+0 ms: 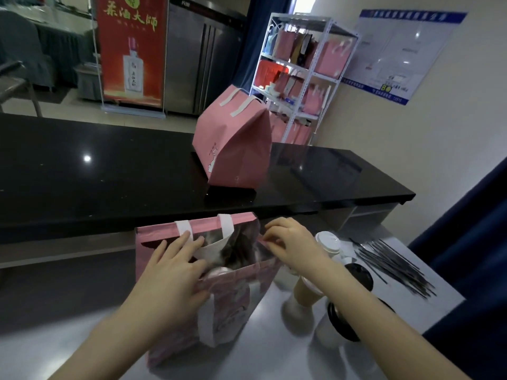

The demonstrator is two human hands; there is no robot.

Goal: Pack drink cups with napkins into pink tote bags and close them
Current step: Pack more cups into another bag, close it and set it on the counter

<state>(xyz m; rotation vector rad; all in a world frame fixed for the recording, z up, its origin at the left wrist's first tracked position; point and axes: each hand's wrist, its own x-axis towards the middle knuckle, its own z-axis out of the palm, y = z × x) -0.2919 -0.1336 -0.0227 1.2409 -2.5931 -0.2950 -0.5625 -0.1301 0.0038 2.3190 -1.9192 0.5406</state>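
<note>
Pink, the open bag (219, 303) is stood on the grey worktop (274, 352). Its right rim is pinched by the curled fingers of the right hand (290, 242). The left hand (175, 270) is laid on its left rim, fingers nearly straight. Cups (327, 244) are stood just beside it on the right, and a closed bag (233, 144) is set on the black worktop (109, 174) beyond.

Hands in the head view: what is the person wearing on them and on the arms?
The left hand and right hand are bare: no gloves, no visible rings. The left forearm and right forearm are also bare, with no sleeve, watch or bracelet in view.
</note>
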